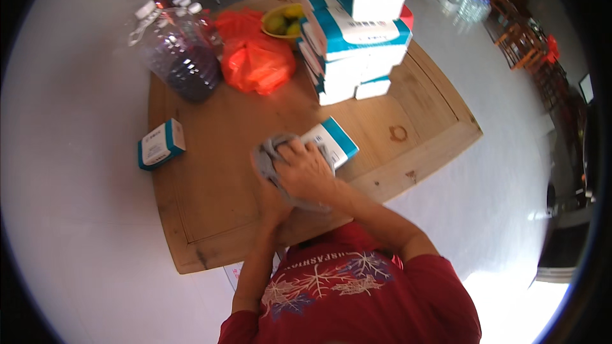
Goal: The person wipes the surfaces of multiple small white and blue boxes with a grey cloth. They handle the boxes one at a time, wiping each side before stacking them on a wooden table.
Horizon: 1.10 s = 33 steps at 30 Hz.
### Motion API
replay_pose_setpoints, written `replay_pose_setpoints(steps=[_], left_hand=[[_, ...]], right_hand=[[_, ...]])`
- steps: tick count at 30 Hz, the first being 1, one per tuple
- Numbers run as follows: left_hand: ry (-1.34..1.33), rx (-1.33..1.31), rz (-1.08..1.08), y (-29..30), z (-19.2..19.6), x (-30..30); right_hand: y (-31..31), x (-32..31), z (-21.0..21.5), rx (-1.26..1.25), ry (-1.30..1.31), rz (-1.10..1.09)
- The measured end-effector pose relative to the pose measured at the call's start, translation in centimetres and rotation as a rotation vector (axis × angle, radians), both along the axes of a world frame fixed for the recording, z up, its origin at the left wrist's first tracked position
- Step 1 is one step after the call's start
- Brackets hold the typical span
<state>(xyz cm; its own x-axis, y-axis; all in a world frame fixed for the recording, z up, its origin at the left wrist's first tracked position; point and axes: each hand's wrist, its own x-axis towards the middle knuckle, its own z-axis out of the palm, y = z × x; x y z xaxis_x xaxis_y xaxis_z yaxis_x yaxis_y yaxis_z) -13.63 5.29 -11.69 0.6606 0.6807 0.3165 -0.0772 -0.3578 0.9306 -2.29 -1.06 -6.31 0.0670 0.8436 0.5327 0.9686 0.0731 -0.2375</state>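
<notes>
Right hand [306, 169] presses grey cloth [268, 156] on white-teal box [331, 140] mid-frame; left hand mostly hidden beneath, grip unclear. Stack of boxes [350, 44] upper centre, lone box [160, 144] left, looks untouched.

The square wooden surface [210, 210] carries a white-and-teal box [333, 141] under the fingers [299, 151], stacked boxes [350, 44] beyond them, another box [160, 144] leftward, an orange plastic bag [258, 60].
</notes>
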Motion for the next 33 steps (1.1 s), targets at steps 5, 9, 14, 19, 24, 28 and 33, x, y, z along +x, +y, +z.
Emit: replay_pose_setpoints(steps=[5,9,14,19,24,28,33], left_hand=[[0.176,0.029,0.034,-1.0,1.2,-0.2],[0.232,0.166,0.039,-0.9,1.3,0.1],[0.184,0.195,0.033,-0.8,1.2,0.2],[0.255,0.312,0.036,0.3,-0.6,-0.3],[0.378,0.431,0.094,-0.5,2.1,0.0],[0.735,0.796,0.05,-1.1,7.2,1.5],[0.955,0.45,-0.057,-2.2,9.0,5.8]], right_hand=[[-1.8,5.5,-0.7,0.096,-0.037,-0.35],[-4.3,6.0,-1.2,0.142,-0.017,-0.451],[-5.4,1.0,-1.5,0.097,-0.054,-0.185],[-5.2,0.8,-2.7,0.133,-0.032,-0.248],[-4.9,8.3,-1.7,0.033,0.439,-0.462],[-4.3,11.8,-1.3,-0.184,0.998,-0.196],[-3.7,13.3,-1.3,-0.241,1.286,0.081]])
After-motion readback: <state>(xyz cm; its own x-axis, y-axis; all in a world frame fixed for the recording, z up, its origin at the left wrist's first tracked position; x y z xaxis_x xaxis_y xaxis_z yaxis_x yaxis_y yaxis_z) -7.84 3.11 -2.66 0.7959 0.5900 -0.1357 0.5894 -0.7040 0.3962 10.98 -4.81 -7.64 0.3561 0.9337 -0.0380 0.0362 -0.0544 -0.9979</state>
